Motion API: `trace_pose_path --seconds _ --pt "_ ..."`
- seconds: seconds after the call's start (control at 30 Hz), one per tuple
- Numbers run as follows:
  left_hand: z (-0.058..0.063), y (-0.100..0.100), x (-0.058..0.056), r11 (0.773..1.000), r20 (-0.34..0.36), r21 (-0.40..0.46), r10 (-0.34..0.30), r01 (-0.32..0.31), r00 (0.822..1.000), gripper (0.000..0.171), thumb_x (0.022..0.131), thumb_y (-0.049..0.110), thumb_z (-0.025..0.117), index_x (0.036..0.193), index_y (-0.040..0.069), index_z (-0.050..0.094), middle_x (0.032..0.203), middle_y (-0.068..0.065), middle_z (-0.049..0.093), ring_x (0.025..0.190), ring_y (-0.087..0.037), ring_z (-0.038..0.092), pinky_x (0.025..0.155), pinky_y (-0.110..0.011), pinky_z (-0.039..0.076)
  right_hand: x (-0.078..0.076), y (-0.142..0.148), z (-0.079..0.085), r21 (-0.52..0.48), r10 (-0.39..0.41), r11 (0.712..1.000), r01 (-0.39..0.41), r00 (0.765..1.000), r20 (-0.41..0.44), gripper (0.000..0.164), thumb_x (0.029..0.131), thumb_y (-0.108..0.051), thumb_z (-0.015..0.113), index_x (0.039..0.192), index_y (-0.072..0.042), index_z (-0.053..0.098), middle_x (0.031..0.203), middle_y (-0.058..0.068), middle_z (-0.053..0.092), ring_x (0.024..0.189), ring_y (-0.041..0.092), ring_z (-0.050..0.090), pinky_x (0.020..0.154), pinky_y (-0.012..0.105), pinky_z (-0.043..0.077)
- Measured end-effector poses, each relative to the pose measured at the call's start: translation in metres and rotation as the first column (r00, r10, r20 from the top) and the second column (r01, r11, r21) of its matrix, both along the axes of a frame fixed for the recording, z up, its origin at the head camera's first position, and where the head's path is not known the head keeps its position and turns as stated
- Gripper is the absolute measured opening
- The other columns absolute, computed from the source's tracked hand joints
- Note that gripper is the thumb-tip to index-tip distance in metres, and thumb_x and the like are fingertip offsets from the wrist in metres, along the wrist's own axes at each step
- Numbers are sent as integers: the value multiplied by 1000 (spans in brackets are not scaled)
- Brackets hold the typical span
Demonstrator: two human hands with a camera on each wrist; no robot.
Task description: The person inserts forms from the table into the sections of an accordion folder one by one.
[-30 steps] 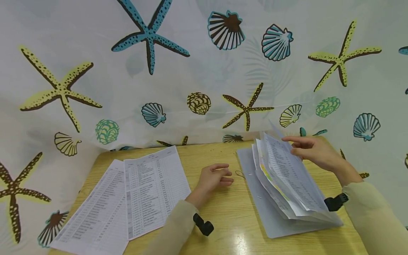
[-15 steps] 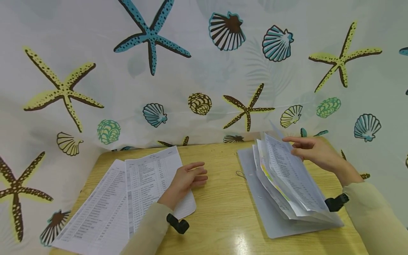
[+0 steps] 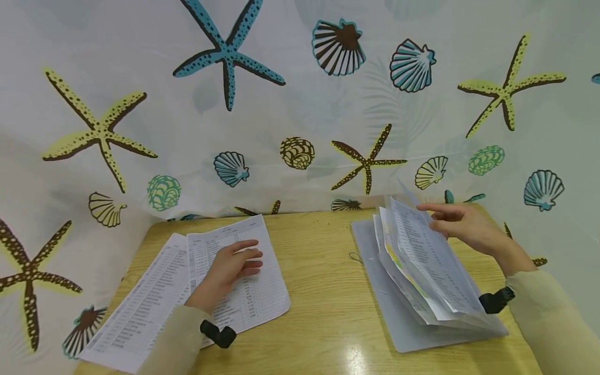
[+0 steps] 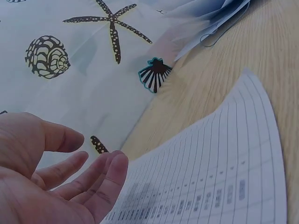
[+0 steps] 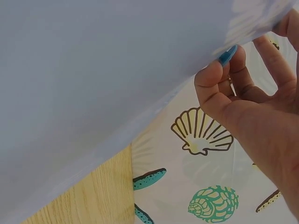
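Gray folder [image 3: 410,336] is held partly open near the table's [image 3: 323,312] right edge, papers [image 3: 419,260] fanned inside; its raised cover [image 5: 93,70] is pinched at the edge by the right hand [image 3: 471,229], thumb against fingers. Two overlapping printed sheets [image 3: 272,291] are laid by the left edge, left hand [image 3: 227,273] held above the inner one, fingers loosely bent, nothing gripped.

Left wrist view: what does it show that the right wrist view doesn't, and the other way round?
Only the left wrist view shows the left hand, the printed sheet and the thin cord loop. Only the right wrist view shows the right hand and a yellow scallop print. Both share the wooden table, the patterned cloth and part of the folder.
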State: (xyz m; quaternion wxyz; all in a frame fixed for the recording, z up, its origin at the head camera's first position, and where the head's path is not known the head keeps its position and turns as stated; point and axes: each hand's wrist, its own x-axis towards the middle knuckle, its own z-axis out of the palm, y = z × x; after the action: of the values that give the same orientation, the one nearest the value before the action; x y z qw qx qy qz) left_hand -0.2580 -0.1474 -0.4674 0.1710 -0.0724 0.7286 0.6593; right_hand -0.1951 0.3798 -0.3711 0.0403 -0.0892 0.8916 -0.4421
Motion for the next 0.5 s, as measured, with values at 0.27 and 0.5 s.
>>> trace_pose_path --seconds 0.27,0.5 --pt "1 -37 4 996 -11 -90 12 -12 1000 54 107 21 62 157 4 47 140 -22 65 98 -15 76 85 -28 65 -2 1 -2 -17 16 1000 -16 1000 -4 49 104 -23 68 150 -11 59 130 12 61 95 16 63 76 31 62" --pt "1 -70 3 984 -33 -171 43 -48 999 58 107 24 61 159 5 43 138 -20 65 98 -14 75 85 -28 65 -1 2 -1 -3 8 1000 -8 1000 -3 48 104 -23 68 150 -13 59 132 13 62 95 14 64 76 33 62"
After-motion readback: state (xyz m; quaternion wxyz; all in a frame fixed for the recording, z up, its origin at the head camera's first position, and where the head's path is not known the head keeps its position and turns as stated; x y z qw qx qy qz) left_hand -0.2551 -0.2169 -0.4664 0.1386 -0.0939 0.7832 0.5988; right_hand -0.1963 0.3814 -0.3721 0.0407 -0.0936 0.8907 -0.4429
